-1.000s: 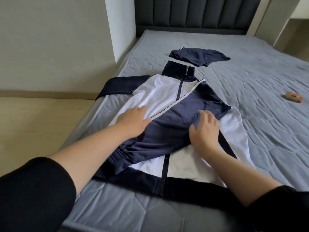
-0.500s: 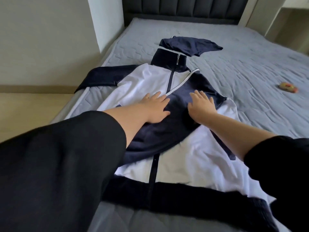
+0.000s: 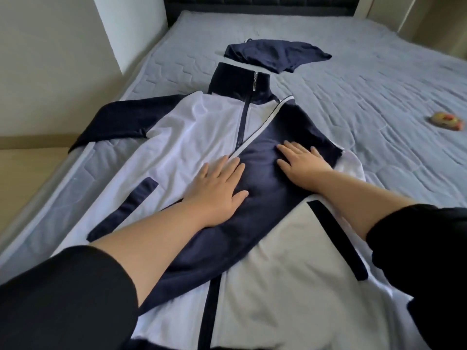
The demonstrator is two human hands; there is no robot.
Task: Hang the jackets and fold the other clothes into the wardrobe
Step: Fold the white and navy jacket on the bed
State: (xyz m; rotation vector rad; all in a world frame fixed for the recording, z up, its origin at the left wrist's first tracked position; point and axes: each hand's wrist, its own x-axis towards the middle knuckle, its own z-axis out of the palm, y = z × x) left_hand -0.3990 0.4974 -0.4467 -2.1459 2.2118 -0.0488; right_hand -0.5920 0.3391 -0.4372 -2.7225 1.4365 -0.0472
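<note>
A white and navy zip jacket [image 3: 202, 127] lies front up on the grey bed [image 3: 379, 97], collar toward the headboard. Its right navy sleeve [image 3: 260, 188] is folded diagonally across the chest. My left hand [image 3: 217, 188] lies flat with straight fingers on the folded sleeve near the zip. Flat on the same sleeve near the shoulder rests my right hand [image 3: 300, 160]. The other navy sleeve [image 3: 118, 122] stretches out to the left, toward the bed's edge. A folded navy garment [image 3: 275, 55] lies just beyond the collar.
A small orange and yellow object [image 3: 447, 121] sits on the bed at the right. A white wall corner [image 3: 108, 34] stands close to the bed's left side, with wooden floor [image 3: 27, 173] below it. The dark padded headboard [image 3: 252, 3] closes the far end.
Both hands have slid up the folded navy sleeve toward the collar, smoothing it. The camera has moved closer over the jacket.
</note>
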